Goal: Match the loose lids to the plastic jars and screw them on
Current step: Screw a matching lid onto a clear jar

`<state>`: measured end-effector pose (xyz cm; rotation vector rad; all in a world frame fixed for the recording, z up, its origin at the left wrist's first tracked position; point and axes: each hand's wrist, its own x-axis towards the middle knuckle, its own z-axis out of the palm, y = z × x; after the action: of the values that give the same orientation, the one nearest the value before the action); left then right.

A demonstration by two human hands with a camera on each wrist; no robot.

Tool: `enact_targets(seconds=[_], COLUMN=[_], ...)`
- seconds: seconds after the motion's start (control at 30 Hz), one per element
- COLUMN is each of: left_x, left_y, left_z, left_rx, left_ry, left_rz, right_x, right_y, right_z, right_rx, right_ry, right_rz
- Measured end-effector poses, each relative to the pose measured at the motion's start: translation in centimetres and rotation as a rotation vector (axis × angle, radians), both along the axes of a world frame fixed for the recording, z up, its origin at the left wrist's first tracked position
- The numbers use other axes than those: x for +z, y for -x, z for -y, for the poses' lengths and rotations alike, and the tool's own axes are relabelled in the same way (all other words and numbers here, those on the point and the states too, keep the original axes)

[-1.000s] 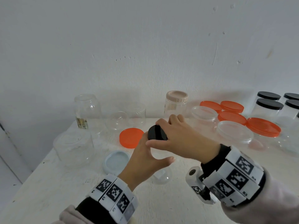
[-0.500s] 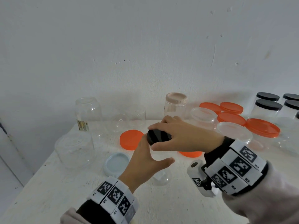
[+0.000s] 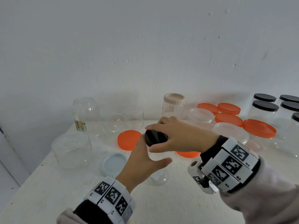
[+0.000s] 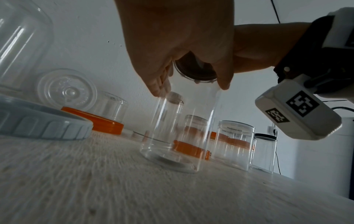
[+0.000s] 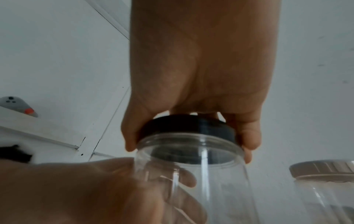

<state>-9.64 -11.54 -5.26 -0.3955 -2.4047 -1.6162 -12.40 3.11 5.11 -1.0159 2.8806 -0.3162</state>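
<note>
A: While the head view takes in the whole white desk (image 3: 161, 199), what does it show of the jar being worked on?

B: Little. The clear jar (image 3: 157, 176) shows there only as a faint base between the wrists. The left wrist view gives it whole (image 4: 180, 128): upright, its base on the desk, near the middle.

A: And the rest of the desk, from above?

B: Open clear jars at the back left, a jar with a beige lid (image 3: 174, 98) behind the hands, capped jars with black lids (image 3: 265, 105) at the far right, and orange lids (image 3: 259, 130) on wide tubs beside them. One loose orange lid (image 3: 128, 139) and a pale blue lid (image 3: 114, 164) lie flat to the left of the hands.

A: The hands themselves?

B: The left hand (image 3: 145, 160) wraps the jar's wall; the right wrist view shows its fingers (image 5: 168, 177) through the plastic. The right hand (image 3: 178, 136) comes down from above, thumb and fingers curled round the rim of the black lid (image 3: 155, 137).

A: Is the lid seated?

B: In the right wrist view the black lid (image 5: 186, 127) sits on the jar's mouth; how far the thread has caught, I cannot tell.
</note>
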Motion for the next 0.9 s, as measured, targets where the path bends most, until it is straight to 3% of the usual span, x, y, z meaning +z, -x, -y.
enact_targets(seconds=[0.7, 0.9], left_x=[0.2, 1.2], left_y=[-0.2, -0.3], left_z=[-0.1, 1.0], left_rx=[-0.001, -0.068], left_ry=[-0.034, 0.079], left_rz=[-0.014, 0.021], right_x=[-4.3, -4.7], right_y=[-1.6, -1.9], right_z=[1.7, 1.7], right_rx=[-0.271, -0.294], right_ry=[0.206, 0.257], right_rz=[-0.237, -0.226])
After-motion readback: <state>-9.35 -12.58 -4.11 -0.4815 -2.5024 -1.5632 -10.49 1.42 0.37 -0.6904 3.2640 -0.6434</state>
